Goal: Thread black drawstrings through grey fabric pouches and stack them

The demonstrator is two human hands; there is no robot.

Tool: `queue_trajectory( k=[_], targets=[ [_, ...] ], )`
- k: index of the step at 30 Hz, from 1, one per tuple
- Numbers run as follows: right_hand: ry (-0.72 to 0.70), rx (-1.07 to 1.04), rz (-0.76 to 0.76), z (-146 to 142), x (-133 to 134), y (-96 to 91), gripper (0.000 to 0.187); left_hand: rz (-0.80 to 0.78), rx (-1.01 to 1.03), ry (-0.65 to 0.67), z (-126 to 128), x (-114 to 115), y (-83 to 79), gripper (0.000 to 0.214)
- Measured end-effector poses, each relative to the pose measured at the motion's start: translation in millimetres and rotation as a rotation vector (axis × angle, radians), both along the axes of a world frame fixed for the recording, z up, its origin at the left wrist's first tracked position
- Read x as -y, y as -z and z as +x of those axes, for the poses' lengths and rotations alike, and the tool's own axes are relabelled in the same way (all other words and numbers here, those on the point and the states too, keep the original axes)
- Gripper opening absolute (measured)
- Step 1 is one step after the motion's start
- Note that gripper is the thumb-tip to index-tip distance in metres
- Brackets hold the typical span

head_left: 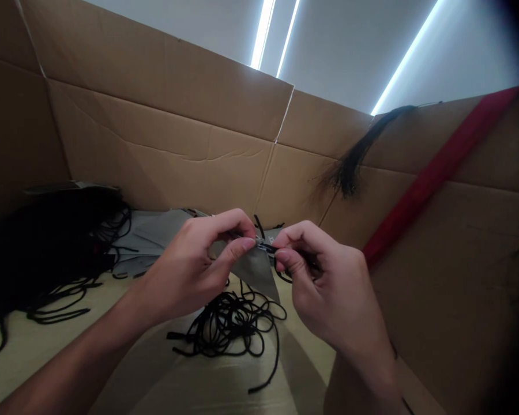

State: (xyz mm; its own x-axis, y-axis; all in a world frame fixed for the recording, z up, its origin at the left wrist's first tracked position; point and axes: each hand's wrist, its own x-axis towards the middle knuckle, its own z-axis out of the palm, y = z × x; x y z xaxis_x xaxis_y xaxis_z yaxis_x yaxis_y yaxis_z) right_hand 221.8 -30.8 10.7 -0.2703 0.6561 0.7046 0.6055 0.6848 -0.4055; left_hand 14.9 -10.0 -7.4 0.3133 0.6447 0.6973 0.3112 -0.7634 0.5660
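Left hand (185, 271) is closed to a pinch on a grey fabric piece (254, 270), and right hand (324, 282) pinches a black cord (266, 248) at a small metal part (258, 242) between them. Below, I see a loose cord tangle (229, 328) left on the table (21, 346), with a dark heap (38, 248) at left.

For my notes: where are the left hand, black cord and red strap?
left hand (185, 271), head view, back of hand
black cord (229, 325), head view, middle of tangle
red strap (441, 167), head view, middle of strap
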Motion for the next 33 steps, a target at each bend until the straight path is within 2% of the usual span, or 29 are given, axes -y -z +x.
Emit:
queue_trajectory(
  k=[20,28,33],
  targets=[
    [0.021,0.008,-0.04,2.3,0.1,0.3,0.014,0.029,-0.006,-0.001,-0.8,-2.2,0.9,0.015],
    [0.024,0.082,0.038,-0.3,0.7,0.2,0.016,0.021,-0.026,-0.051,2.3,-1.5,1.8,0.014],
    [0.014,0.178,0.146,0.3,0.2,1.7,0.014,-0.001,-0.03,-0.101,0.8,-1.9,-1.0,0.016]
  ],
)
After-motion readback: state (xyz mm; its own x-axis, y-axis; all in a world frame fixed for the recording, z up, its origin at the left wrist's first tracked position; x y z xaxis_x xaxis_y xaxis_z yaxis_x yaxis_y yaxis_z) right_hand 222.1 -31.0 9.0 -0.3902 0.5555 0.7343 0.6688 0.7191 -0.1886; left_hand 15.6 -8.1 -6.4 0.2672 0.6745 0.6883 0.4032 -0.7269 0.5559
